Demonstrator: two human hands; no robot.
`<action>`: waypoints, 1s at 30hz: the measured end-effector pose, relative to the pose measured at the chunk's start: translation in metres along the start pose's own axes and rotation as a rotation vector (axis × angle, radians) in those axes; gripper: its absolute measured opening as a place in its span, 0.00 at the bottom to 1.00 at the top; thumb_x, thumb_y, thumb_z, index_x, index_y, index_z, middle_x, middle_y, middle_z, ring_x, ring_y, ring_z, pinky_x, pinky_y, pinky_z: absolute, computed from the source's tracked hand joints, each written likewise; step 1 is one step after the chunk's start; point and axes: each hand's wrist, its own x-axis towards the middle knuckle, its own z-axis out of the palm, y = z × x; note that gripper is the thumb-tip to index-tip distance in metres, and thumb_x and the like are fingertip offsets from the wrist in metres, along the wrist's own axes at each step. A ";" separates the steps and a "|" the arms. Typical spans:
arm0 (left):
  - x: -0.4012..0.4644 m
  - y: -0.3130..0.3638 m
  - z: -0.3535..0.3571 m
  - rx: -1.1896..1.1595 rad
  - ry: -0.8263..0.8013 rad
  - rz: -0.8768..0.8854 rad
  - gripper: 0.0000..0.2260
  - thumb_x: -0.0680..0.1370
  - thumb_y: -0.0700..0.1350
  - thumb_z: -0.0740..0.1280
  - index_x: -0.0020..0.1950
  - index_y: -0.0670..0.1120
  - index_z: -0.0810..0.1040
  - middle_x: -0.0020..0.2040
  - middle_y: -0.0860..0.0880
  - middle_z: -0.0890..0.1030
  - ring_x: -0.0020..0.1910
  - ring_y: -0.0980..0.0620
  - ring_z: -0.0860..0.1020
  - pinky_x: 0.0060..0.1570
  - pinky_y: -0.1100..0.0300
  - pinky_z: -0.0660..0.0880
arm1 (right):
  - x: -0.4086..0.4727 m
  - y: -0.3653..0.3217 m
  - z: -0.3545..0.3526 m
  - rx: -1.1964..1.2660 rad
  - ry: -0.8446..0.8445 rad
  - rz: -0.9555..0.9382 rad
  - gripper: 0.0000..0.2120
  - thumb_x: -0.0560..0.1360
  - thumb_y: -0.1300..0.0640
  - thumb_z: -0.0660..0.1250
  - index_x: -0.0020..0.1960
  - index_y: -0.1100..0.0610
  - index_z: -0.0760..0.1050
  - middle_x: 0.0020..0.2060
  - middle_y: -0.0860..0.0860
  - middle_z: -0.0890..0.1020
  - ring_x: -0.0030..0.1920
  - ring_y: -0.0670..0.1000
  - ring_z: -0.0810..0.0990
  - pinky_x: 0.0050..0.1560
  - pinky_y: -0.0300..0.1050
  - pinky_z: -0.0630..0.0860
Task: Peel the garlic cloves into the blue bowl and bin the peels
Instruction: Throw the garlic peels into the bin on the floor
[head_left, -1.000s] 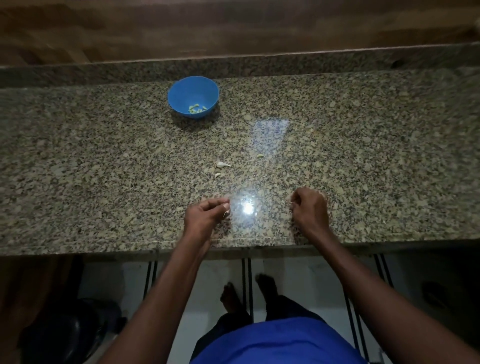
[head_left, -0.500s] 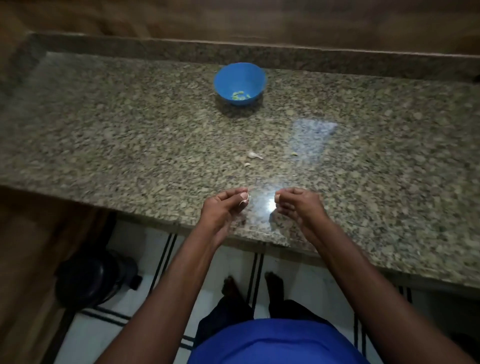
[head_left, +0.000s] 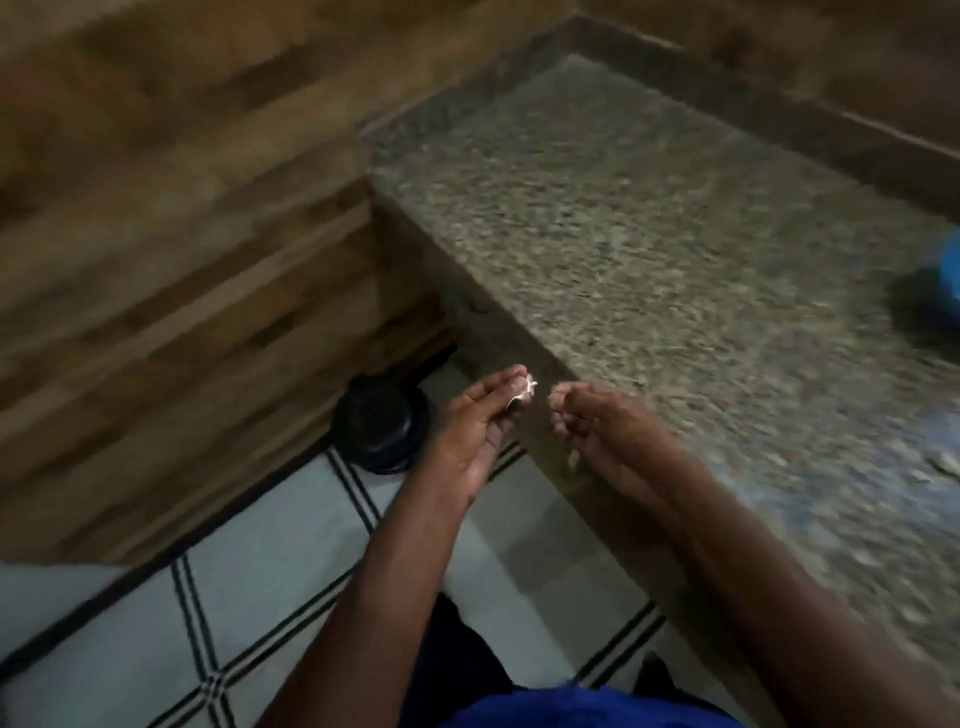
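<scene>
Left hand (head_left: 478, 415) pinches garlic peel (head_left: 524, 391) | right hand (head_left: 587, 415) curled, contents unclear | black bin (head_left: 382, 426) below

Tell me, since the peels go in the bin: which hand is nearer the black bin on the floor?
Left. The left hand, pinching a pale peel, hangs just right of the black bin. The right hand is farther right, over the counter edge.

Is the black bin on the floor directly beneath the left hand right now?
No, the black bin sits on the floor off to the left of the left hand.
</scene>
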 end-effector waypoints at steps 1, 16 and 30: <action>0.009 0.021 -0.024 -0.027 0.027 0.016 0.08 0.79 0.29 0.64 0.48 0.39 0.81 0.39 0.48 0.86 0.39 0.56 0.85 0.42 0.67 0.81 | 0.020 0.008 0.027 -0.036 -0.028 0.013 0.05 0.77 0.70 0.65 0.49 0.63 0.77 0.35 0.54 0.80 0.33 0.47 0.78 0.33 0.36 0.78; 0.163 0.220 -0.303 -0.210 0.308 -0.019 0.07 0.80 0.29 0.65 0.51 0.37 0.82 0.42 0.45 0.87 0.47 0.51 0.84 0.43 0.65 0.82 | 0.253 0.120 0.292 -0.144 -0.092 0.236 0.06 0.78 0.67 0.67 0.46 0.59 0.78 0.37 0.53 0.80 0.36 0.48 0.79 0.41 0.41 0.79; 0.321 0.143 -0.425 -0.145 0.408 -0.242 0.10 0.80 0.27 0.64 0.49 0.38 0.82 0.43 0.46 0.86 0.49 0.51 0.82 0.42 0.66 0.82 | 0.424 0.249 0.263 -0.172 0.177 0.399 0.02 0.77 0.69 0.69 0.49 0.64 0.79 0.41 0.58 0.82 0.40 0.52 0.82 0.43 0.42 0.83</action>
